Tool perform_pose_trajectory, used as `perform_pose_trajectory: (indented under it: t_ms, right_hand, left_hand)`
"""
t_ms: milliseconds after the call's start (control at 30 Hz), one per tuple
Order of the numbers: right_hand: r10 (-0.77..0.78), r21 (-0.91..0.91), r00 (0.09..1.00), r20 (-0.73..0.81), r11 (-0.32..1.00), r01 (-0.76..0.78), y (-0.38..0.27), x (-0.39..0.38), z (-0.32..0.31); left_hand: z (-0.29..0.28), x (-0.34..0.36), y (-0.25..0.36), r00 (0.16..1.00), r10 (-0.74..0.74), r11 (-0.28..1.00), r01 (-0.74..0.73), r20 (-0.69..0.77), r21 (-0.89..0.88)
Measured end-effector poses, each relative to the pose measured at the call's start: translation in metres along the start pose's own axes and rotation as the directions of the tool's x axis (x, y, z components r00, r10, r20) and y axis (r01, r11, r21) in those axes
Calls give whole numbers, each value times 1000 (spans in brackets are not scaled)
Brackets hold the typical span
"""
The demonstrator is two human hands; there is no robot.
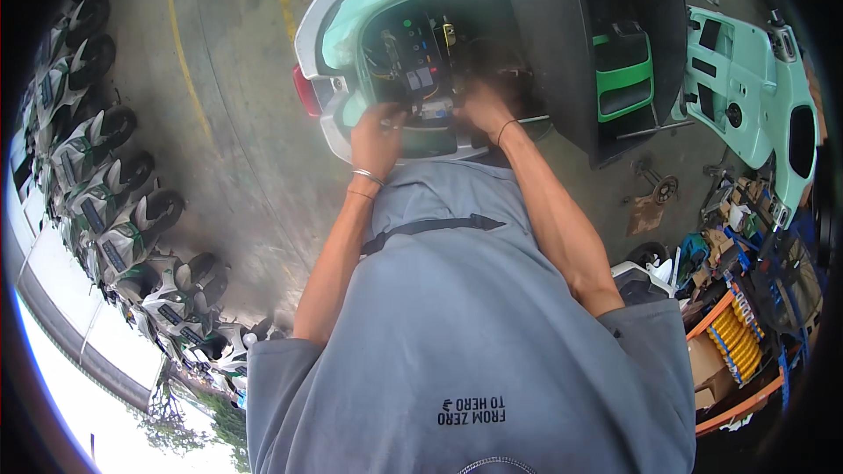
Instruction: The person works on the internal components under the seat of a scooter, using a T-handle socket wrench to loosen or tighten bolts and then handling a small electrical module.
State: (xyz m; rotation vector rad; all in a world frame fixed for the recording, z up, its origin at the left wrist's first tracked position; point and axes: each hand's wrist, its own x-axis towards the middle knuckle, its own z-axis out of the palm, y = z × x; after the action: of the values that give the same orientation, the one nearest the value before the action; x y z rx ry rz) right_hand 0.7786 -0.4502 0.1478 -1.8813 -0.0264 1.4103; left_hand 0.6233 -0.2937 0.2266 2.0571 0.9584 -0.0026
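Note:
In front of me is a mint-green scooter body [348, 33] with a grey rim, its dark under-seat bay exposed. My left hand [376, 135] is at the bay's near left edge, fingers curled in a pinch; what they hold is too small to make out. My right hand [483, 111] reaches in at the near edge, its fingers smeared by motion. Between the two hands lies a small silver-white part [434, 108]. Beyond it a black electrical panel [411, 53] carries wires, labels and small coloured pieces.
The raised black seat [562, 48] stands right of the bay. Farther right is a mint-green front panel [733, 79] with a handlebar. Parked scooters [105, 202] line the left. A rack [742, 399] with a yellow coiled hose [736, 342] stands at lower right.

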Motion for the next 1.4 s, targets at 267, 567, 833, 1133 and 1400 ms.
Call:
perform_pose_trajectory:
  t_ms: [267, 567, 833, 1133, 1400]
  right_hand:
    - [-389, -185, 894, -222, 917, 353, -62, -38, 12]
    - [-346, -351, 912, -219, 900, 257, -93, -17, 59]
    - [-456, -387, 727, -513, 879, 278, -75, -22, 93]
    - [-408, -272, 851, -331, 905, 328, -168, -1, 84]
    - [-201, -497, 958, -202, 864, 77, -167, 37, 103]
  left_hand:
    - [-21, 0, -12, 988, -69, 995, 79, -137, 67]
    - [-60, 33, -24, 998, 55, 993, -52, -28, 101]
    - [-82, 71, -46, 972, 210, 965, -224, 109, 135]
    - [-115, 94, -50, 894, 253, 961, -278, 370, 13]
    - [-150, 120, -42, 832, 166, 984, -176, 530, -33]
